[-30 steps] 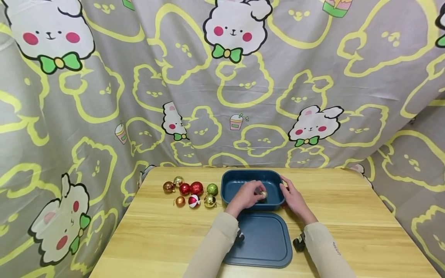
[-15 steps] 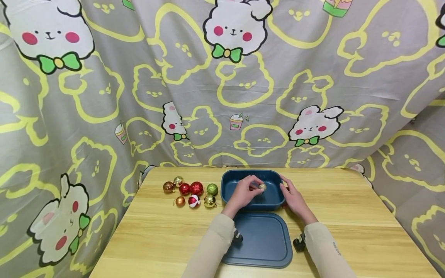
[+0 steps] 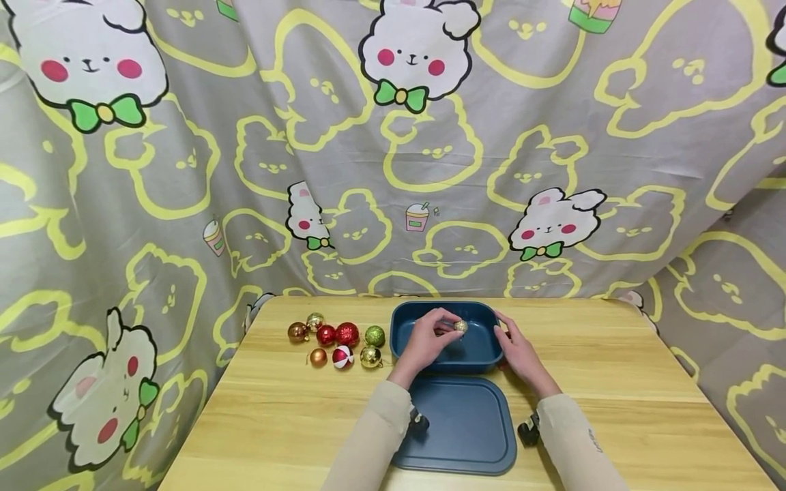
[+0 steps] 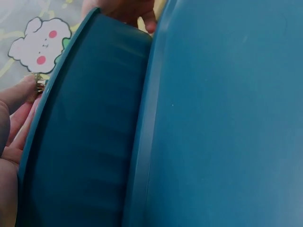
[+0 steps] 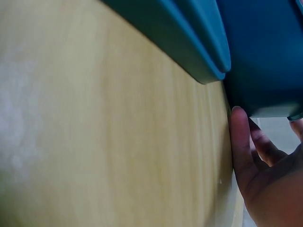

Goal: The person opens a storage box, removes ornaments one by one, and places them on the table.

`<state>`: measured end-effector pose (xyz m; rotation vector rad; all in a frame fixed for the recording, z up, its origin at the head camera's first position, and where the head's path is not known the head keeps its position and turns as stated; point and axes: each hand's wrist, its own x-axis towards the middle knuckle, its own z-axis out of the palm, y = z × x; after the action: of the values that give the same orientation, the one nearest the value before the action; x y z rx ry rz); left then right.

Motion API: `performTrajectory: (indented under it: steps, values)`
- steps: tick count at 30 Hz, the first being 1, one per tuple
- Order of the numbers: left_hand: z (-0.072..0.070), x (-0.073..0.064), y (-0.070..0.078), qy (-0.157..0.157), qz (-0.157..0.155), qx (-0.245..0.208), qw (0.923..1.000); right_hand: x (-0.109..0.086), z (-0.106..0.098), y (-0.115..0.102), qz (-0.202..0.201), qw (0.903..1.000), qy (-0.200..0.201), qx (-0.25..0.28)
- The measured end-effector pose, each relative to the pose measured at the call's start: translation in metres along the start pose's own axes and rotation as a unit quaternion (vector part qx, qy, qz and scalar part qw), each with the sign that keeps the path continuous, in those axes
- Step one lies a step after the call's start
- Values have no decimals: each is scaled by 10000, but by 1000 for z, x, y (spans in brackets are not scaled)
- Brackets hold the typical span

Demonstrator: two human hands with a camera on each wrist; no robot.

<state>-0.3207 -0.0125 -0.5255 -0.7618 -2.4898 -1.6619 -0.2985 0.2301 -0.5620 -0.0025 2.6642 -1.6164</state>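
In the head view my left hand (image 3: pixel 430 337) pinches a small gold bauble (image 3: pixel 460 326) between thumb and fingertips, over a dark blue rectangular box (image 3: pixel 402 354). The left wrist view shows part of the gold bauble (image 4: pixel 40 82) past the box's rim. My right hand (image 3: pixel 518 346) rests against the box's right end, fingers fairly straight and touching its wall. Seen from the right wrist, its fingers (image 5: pixel 241 125) lie along the outside of the box (image 5: pixel 267 80), low down near the tabletop. In front of the box lies its flat blue lid (image 3: pixel 463 423).
Left of the box, several baubles stand grouped on the wooden table (image 3: pixel 276 423): red (image 3: pixel 347 333), green (image 3: pixel 374 335), gold (image 3: pixel 370 356), brown (image 3: pixel 298 332), orange (image 3: pixel 318 356) and red-white striped (image 3: pixel 342 356). A patterned curtain (image 3: pixel 368 164) hangs behind the table.
My left hand has risen a little and shifted slightly left and away from me within the box's outline, still pinching the gold bauble. My right hand has stayed at the box's end.
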Motion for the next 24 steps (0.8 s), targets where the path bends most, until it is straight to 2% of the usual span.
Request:
performTrajectory:
  steps: [7,13,17,24]
  values:
    - [-1,-1,0,160,87,-367,9992,-1,-1,2,4,10000,6,1]
    - [-9,-8,7,195,270,-432,9985,-2,-2,2,40,10000,23,-58]
    - [-22,-16,13,169,329,-335,9988,-2,0,2,54,10000,13,-43]
    - [-55,-30,18,215,486,-148,9985,0,2,1,85,10000,-35,17]
